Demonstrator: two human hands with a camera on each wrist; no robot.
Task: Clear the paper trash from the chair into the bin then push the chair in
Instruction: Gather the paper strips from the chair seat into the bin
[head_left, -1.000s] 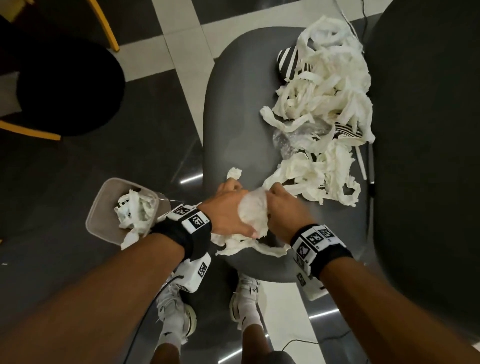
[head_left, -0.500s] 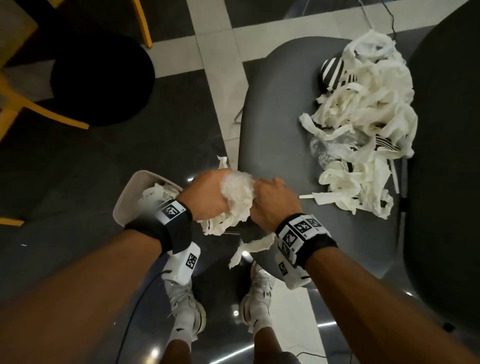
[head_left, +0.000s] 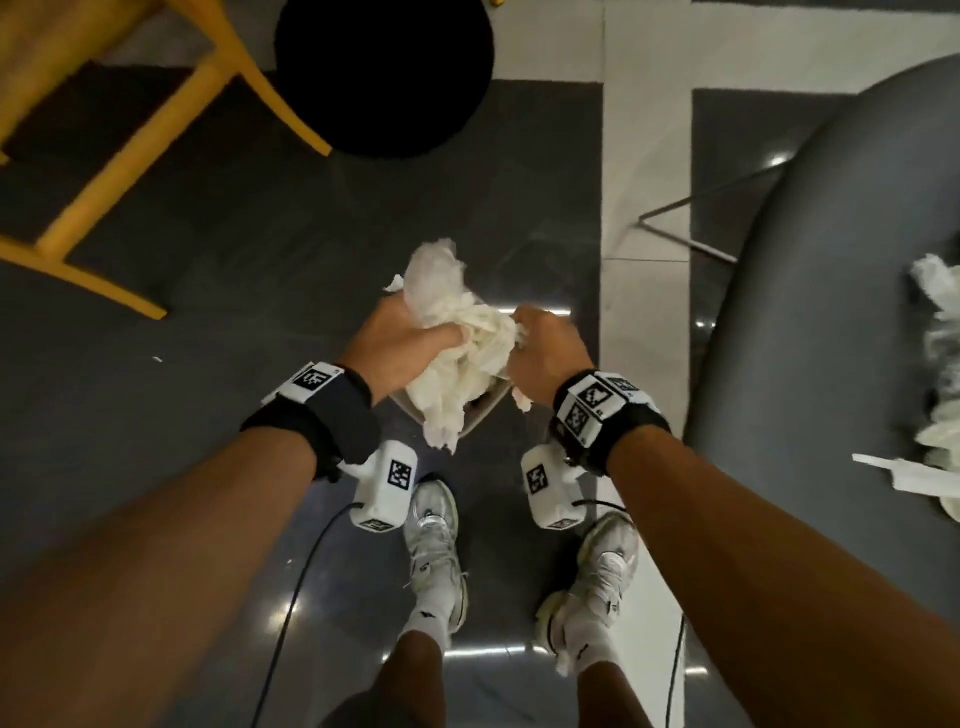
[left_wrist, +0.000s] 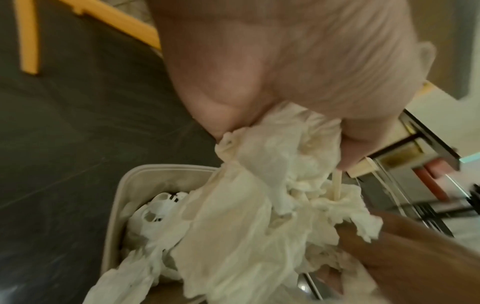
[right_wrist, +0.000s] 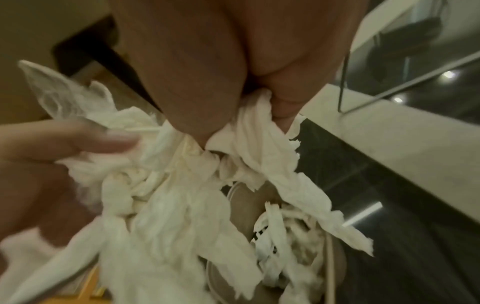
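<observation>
Plainly, the paper wad (head_left: 467, 348) is soft, crumpled and featherlight, its loose torn strips trailing down into the bin (left_wrist: 124, 185) directly beneath it on the floor. Bunching it from both sides suits it, since single strips would likely slip free. The left hand (head_left: 400, 338) and the right hand (head_left: 545, 348) each clench a side of it. More shredded paper (head_left: 935, 364) lies at the grey chair (head_left: 805, 312) seat's far edge.

paper wad (head_left: 457, 358) above bin (head_left: 480, 415), chair (head_left: 810, 312) right
</observation>
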